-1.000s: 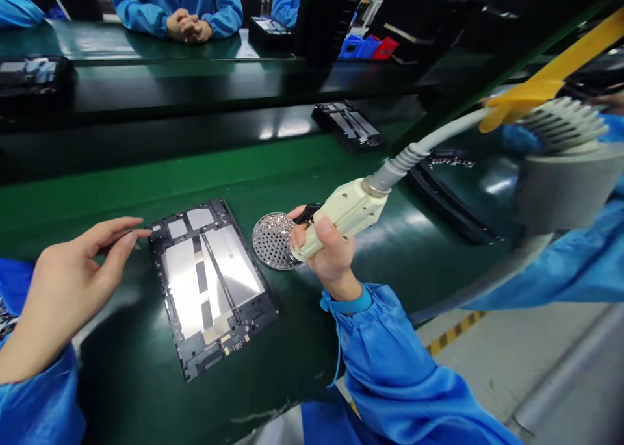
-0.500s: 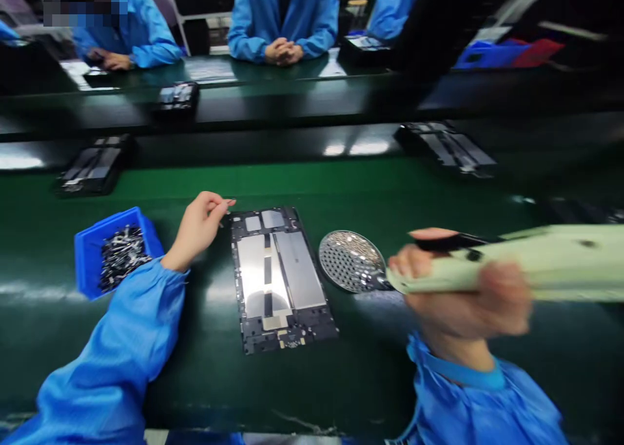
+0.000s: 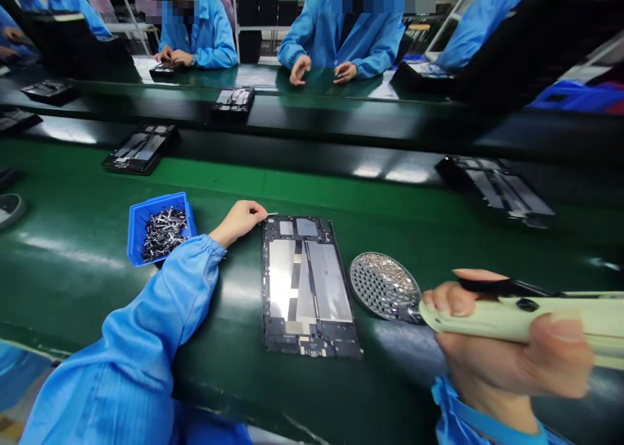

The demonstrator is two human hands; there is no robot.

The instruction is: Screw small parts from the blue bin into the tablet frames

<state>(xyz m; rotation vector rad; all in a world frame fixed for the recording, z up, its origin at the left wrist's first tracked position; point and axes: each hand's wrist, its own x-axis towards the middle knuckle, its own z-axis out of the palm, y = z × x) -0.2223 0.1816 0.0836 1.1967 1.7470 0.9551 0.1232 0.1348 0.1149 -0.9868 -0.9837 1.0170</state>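
Note:
An open tablet chassis (image 3: 307,286) with silver battery panels lies flat on the green bench (image 3: 73,250) in front of me. My left hand (image 3: 238,221) rests at its top left corner, fingers pinched on a small thin part. My right hand (image 3: 507,341) is wrapped round a cream electric screwdriver (image 3: 526,315) held level at the lower right. The driver's tip points at a round perforated metal screw dish (image 3: 385,286) just right of the chassis.
A blue bin of small dark metal parts (image 3: 160,227) stands left of my left hand. More tablet chassis (image 3: 141,147) lie on the black conveyor (image 3: 316,162) beyond. Several people in blue coats sit at the far bench (image 3: 263,78), hands on the surface.
My view has swung left and up. My left hand moved to the chassis corner and pinched shut. The screwdriver dropped to the lower right, near the screw dish.

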